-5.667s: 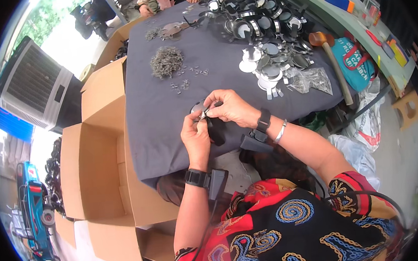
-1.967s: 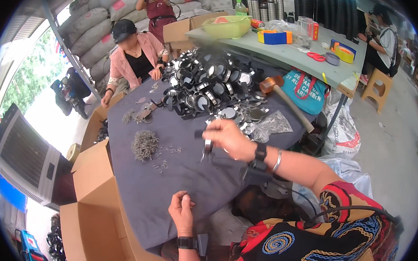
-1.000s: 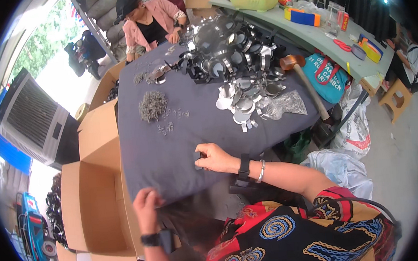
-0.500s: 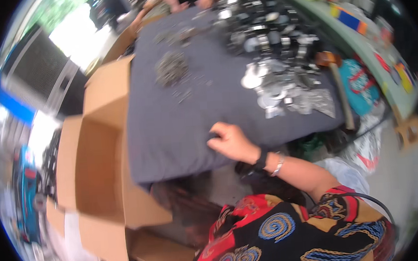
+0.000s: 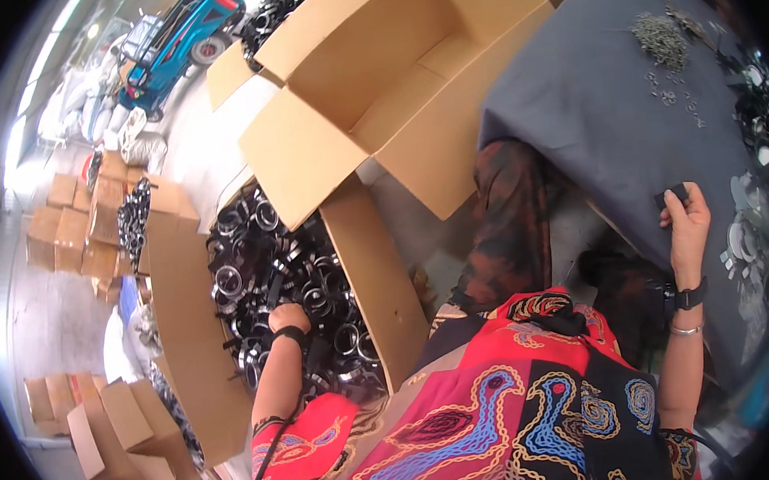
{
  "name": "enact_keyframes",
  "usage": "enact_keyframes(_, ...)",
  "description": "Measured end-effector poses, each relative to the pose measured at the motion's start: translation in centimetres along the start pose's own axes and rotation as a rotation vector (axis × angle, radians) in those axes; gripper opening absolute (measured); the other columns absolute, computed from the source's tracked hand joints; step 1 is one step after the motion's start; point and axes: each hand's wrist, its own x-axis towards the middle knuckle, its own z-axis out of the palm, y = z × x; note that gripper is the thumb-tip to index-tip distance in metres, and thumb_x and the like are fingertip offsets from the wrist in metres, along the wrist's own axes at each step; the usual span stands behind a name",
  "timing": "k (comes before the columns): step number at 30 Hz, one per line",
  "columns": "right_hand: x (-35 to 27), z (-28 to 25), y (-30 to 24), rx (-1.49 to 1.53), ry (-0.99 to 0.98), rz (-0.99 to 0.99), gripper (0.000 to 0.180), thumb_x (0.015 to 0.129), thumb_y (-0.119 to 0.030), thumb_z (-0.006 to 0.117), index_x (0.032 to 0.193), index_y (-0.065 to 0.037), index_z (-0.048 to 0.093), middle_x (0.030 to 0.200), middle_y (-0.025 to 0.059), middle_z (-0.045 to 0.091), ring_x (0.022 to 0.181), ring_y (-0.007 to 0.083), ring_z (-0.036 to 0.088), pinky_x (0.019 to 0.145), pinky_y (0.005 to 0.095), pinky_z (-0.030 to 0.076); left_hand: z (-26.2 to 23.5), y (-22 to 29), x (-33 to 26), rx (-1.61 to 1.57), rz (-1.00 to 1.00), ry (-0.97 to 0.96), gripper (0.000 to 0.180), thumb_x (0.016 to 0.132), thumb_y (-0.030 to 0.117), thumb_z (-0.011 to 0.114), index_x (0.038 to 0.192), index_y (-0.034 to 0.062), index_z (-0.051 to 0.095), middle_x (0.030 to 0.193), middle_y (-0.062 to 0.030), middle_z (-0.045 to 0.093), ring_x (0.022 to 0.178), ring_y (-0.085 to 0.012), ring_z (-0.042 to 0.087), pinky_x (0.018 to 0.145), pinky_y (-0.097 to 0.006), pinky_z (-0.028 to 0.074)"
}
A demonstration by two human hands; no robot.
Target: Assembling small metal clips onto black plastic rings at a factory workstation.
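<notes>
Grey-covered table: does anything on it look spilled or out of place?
Small metal pieces lie scattered on the cloth beyond the right hand, apart from their heap. They look strayed, though possibly set out on purpose.

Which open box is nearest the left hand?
The brown cardboard box full of black and silver rings; only this one has the left hand at its contents.

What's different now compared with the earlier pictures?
The view has turned to the person's left. The left hand, first beside the right hand at the cloth-covered table, has moved left into a cardboard box of black-and-silver rings; whether it grips one is unclear. The right hand still holds a small black piece. The heap of metal bits stays on the table.
</notes>
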Motion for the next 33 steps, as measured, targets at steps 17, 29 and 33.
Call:
enact_keyframes(17,0.3,1.3,-1.0,-0.142,0.138,-0.055,0.013,0.078,-0.009,0.064,0.085,0.000,0.057,0.066,0.0031,0.051,0.059,0.0077,0.047,0.052,0.0278,0.042,-0.6,0.5,7.6,-0.303,0.408,0.037,0.027,0.085,0.015,0.056,0.105,-0.0009,0.065,0.114,-0.0208,0.062,0.105,-0.0334,0.060,0.088,-0.041,0.048)
enact_keyframes(29,-0.4,0.4,-1.3,-0.060,0.122,-0.099,0.013,0.087,-0.015,0.061,0.082,-0.003,0.058,0.060,0.0001,0.056,0.055,0.0066,0.051,0.051,0.0247,0.041,-22.5,-0.9,0.4,-0.411,0.406,0.550,0.030,0.077,0.026,0.060,0.092,0.0022,0.070,0.085,-0.0233,0.066,0.077,-0.0351,0.067,0.067,-0.044,0.052)
enact_keyframes(33,0.0,1.4,-1.0,0.204,0.017,0.001,0.017,0.090,-0.015,0.059,0.080,-0.001,0.058,0.070,0.0011,0.061,0.055,0.0055,0.051,0.051,0.0229,0.043,-27.0,3.9,-3.7,-0.806,0.701,0.926,0.019,0.070,0.021,0.073,0.080,0.0048,0.070,0.077,-0.0180,0.066,0.072,-0.0303,0.066,0.066,-0.039,0.051)
